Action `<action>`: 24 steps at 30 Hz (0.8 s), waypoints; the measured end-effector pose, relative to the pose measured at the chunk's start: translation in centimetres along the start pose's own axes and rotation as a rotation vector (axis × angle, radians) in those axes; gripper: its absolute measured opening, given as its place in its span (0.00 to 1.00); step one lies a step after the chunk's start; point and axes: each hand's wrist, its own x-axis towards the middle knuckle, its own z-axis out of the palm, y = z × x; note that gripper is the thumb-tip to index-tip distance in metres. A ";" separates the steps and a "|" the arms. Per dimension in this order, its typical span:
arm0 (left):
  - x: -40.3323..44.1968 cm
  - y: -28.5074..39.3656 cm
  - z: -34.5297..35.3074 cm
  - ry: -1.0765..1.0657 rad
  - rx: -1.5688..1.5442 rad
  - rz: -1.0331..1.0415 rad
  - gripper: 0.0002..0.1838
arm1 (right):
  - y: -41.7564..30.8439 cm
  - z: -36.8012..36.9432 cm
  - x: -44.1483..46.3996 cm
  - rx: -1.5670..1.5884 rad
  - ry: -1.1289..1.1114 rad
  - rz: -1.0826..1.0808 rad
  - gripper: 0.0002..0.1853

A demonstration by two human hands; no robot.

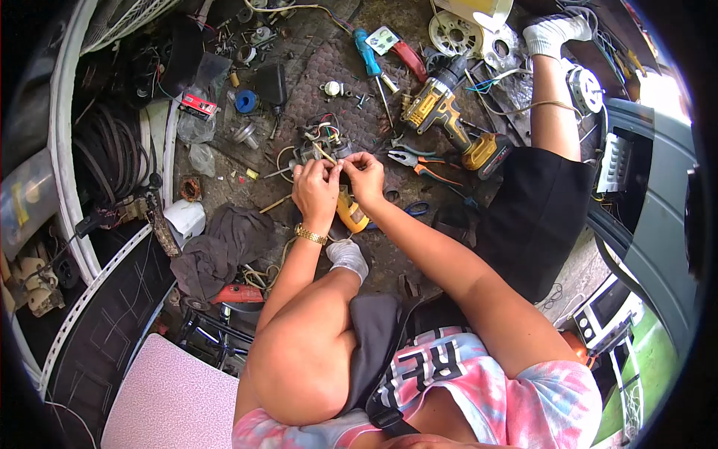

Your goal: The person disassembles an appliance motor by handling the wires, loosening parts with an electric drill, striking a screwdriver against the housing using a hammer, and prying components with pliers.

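Note:
My left hand (315,196), with a gold watch at the wrist, and my right hand (364,178) meet fingertip to fingertip. Both pinch the lower end of a thin pale-yellow strip (324,153); its exact kind is too small to tell. Just beyond my fingers lies a small metal part with several coloured wires (327,133). Under my hands sits a yellow tool body (351,212), partly covered by my right wrist. Blue-handled scissors (407,212) rest beside it. To the right of my right hand are pliers with orange-and-blue handles (425,168).
A yellow cordless drill (441,112) lies at the right, near a turquoise screwdriver (366,52). Loose screws, a blue tape roll (244,101) and a red box (198,105) are scattered about. Nearer are a dark cloth (232,247), a red tool (238,293) and a pink-white surface (172,396).

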 end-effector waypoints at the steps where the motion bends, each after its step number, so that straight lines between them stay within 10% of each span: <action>1: 0.0 -0.1 0.0 0.019 0.081 0.056 0.14 | -0.4 0.0 -0.1 -0.089 0.069 0.004 0.16; 6: 0.7 -1.3 -0.4 0.250 0.090 0.158 0.28 | 0.6 -0.6 1.1 -0.090 -0.002 -0.041 0.26; 10: 1.5 -3.2 -0.2 -0.028 -0.107 0.341 0.36 | -0.3 -0.9 1.7 0.121 -0.172 0.123 0.26; 24: 0.5 -8.1 0.8 0.120 -0.361 0.294 0.18 | -4.7 0.9 0.7 -0.493 -0.285 -0.167 0.27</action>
